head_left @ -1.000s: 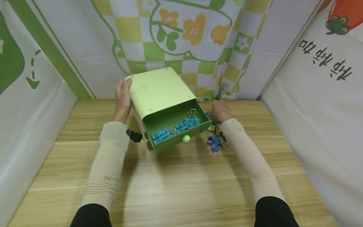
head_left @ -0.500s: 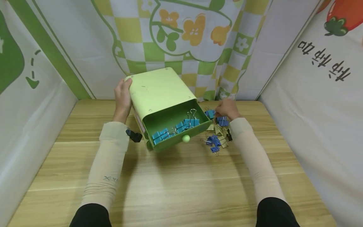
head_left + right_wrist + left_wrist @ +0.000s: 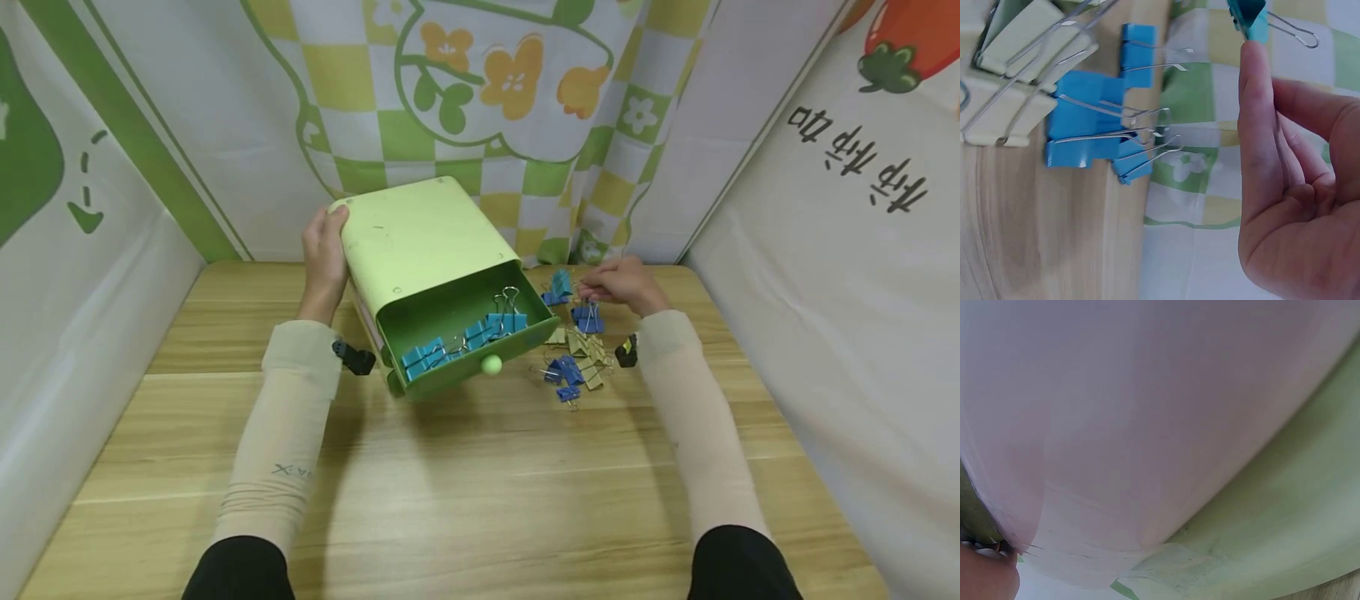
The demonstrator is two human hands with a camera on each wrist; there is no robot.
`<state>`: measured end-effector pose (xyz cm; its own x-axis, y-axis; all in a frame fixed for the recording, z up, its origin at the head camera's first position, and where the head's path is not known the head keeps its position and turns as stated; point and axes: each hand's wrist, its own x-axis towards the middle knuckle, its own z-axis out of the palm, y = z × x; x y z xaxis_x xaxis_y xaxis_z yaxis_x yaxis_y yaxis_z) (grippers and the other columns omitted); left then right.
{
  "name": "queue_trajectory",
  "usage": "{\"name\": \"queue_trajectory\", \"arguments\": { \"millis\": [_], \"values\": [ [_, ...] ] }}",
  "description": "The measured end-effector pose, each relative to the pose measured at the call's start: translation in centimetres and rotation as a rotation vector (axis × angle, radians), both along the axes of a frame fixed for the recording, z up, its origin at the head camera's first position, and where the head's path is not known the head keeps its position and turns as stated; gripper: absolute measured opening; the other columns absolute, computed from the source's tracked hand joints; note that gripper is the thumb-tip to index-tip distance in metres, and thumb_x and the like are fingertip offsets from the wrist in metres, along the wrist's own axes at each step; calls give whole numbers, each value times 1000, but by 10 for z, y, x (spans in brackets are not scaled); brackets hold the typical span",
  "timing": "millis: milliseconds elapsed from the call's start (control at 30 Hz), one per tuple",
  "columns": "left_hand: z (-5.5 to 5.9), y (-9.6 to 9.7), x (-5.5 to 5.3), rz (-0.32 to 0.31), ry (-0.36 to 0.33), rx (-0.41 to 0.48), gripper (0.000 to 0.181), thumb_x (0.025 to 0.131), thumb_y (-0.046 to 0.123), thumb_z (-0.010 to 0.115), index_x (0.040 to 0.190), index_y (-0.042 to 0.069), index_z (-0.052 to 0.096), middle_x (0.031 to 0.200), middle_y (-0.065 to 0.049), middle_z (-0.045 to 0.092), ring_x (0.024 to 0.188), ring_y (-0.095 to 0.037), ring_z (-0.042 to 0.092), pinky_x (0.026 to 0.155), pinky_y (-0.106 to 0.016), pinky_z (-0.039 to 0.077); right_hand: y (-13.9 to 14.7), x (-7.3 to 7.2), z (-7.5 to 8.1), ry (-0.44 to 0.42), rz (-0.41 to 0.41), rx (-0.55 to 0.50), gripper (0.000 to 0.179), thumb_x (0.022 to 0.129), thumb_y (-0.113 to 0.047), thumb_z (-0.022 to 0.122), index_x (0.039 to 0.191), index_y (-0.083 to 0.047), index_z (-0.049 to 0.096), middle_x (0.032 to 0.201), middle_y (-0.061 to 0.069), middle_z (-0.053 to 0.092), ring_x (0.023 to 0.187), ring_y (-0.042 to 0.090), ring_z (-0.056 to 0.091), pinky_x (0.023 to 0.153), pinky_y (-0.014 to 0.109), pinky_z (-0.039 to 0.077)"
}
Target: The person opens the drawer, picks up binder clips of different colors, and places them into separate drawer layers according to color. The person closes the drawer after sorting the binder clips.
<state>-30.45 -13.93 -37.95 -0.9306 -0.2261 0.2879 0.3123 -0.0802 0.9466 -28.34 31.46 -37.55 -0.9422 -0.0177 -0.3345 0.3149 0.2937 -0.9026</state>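
My left hand (image 3: 324,254) grips the rear left corner of a light green drawer box (image 3: 423,233), its thumb along the top edge. The box's dark green drawer (image 3: 420,321) is pulled out toward me, with several light blue binder clips (image 3: 483,332) inside. In the left wrist view, the pinkish box side (image 3: 1116,425) fills most of the frame. Right of the box, my right hand (image 3: 626,285) pinches a teal binder clip (image 3: 561,282) at the fingertips. The right wrist view has this teal clip (image 3: 1254,19) at the end of the index finger, partly cut off.
Below and beside the right hand lies a loose pile: blue binder clips (image 3: 587,317) and yellowish binder clips (image 3: 581,343), with dark blue clips (image 3: 564,371) at its near side. A round knob (image 3: 492,365) sticks out from the drawer front. A patterned curtain (image 3: 480,179) hangs behind the table.
My right hand has drawn back to the right, uncovering the pile. The teal clip has come up at its fingertips. The left hand and the box have stayed put.
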Motion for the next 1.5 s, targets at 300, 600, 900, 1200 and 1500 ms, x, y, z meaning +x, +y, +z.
{"name": "queue_trajectory", "arguments": {
  "millis": [300,600,900,1200,1500],
  "values": [
    [1,1,1,14,5,-10,25,110,33,49,110,18,69,72,9,53,60,-5,47,59,-21,42,9,9,18,-21,-34,-219,18,104,-9,66,117,-1,76,89,4,82,80,11,79,75,20,63],
    [1,1,1,8,-1,-21,25,109,34,48,108,20,68,71,9,52,59,-5,46,58,-21,42,-5,29,36,-2,23,-318,16,104,-7,66,108,-10,81,93,5,82,85,13,80,79,22,63],
    [0,0,-1,6,9,-20,24,110,34,48,108,21,68,73,9,52,61,-6,47,61,-22,42,-33,49,62,48,132,-354,17,103,-3,65,102,-6,81,91,8,82,79,14,80,73,22,63],
    [0,1,1,23,11,-33,25,110,34,48,105,21,68,71,10,51,60,-5,46,60,-22,42,-60,65,81,88,223,-252,12,102,-5,69,103,-5,80,90,7,81,79,16,79,76,26,65],
    [0,1,1,16,10,-16,26,110,32,47,113,18,69,75,9,56,63,-5,49,63,-21,45,-88,78,93,124,337,-107,30,101,-13,72,124,6,72,96,9,82,87,19,81,81,30,65]
  ]
}}
